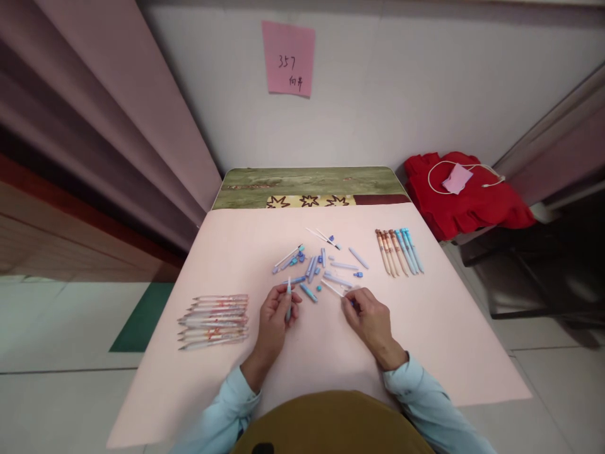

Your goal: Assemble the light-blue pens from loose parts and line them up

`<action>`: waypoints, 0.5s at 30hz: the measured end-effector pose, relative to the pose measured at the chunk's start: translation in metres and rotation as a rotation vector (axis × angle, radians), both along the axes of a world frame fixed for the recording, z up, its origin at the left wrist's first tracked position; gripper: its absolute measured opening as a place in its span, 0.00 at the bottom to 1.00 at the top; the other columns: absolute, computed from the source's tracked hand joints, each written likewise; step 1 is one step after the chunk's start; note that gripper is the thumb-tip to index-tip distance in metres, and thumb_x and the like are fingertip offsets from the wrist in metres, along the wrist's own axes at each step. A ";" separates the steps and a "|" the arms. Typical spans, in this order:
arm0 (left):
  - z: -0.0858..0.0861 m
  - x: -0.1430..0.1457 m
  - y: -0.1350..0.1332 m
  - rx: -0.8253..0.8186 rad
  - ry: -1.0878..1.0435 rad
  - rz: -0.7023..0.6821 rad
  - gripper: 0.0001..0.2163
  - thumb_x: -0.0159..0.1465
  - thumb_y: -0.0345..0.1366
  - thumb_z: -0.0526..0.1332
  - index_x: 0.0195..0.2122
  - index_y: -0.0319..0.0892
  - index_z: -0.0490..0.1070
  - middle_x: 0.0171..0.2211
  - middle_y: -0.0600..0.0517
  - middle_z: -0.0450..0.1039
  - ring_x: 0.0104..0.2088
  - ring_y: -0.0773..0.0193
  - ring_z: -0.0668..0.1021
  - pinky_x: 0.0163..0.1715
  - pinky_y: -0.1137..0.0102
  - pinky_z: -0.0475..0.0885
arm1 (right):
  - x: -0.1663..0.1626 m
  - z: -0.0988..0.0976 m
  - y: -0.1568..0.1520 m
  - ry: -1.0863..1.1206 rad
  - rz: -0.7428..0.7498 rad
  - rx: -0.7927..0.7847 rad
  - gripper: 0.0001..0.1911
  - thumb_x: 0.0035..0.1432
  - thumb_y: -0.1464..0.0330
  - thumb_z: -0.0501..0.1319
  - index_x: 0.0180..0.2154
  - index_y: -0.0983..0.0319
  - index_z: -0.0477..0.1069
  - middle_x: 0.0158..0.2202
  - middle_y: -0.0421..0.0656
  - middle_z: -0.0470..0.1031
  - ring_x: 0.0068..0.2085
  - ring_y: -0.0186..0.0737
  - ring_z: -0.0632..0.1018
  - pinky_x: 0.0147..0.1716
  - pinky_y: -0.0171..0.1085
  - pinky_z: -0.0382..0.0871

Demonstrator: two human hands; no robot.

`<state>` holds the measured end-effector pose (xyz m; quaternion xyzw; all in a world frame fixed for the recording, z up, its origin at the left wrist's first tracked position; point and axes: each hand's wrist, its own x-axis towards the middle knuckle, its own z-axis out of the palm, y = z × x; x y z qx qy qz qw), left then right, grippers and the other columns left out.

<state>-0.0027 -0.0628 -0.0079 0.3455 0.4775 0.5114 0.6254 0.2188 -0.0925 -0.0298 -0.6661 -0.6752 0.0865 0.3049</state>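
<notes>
My left hand is closed around a light blue pen barrel that points up and away from me, its whitish tip at the top. To the right, my right hand pinches the near end of a thin white pen refill; the fingertips partly hide that end. Just beyond both hands lie loose pen parts: several lilac-blue barrels, a blue-and-teal barrel, small blue clip pieces and further white refills.
A row of pink-and-white pens lies on the left of the pale-covered table. Brown and blue pens are lined up at the right. Beyond the table's right edge, a red cloth-covered seat holds a white cable.
</notes>
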 end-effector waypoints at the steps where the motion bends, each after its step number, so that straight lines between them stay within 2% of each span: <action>1: 0.001 0.001 -0.001 -0.006 -0.002 0.006 0.13 0.62 0.42 0.65 0.43 0.42 0.69 0.32 0.53 0.74 0.22 0.73 0.70 0.18 0.77 0.60 | 0.000 0.000 0.000 -0.004 -0.005 -0.001 0.08 0.63 0.65 0.57 0.34 0.59 0.73 0.34 0.40 0.77 0.32 0.34 0.76 0.31 0.32 0.63; 7: 0.007 0.006 -0.004 -0.085 0.003 0.032 0.13 0.59 0.41 0.67 0.41 0.41 0.69 0.31 0.52 0.75 0.22 0.70 0.72 0.19 0.75 0.65 | 0.001 -0.003 0.001 -0.025 -0.013 -0.003 0.09 0.64 0.64 0.57 0.37 0.59 0.74 0.36 0.41 0.78 0.34 0.35 0.78 0.31 0.32 0.64; 15: 0.002 -0.006 0.003 -0.141 -0.185 0.021 0.12 0.58 0.37 0.67 0.40 0.40 0.70 0.30 0.51 0.75 0.23 0.71 0.72 0.20 0.76 0.63 | 0.001 0.001 0.000 0.006 -0.011 0.003 0.11 0.65 0.62 0.56 0.37 0.58 0.75 0.37 0.43 0.78 0.35 0.36 0.78 0.31 0.32 0.65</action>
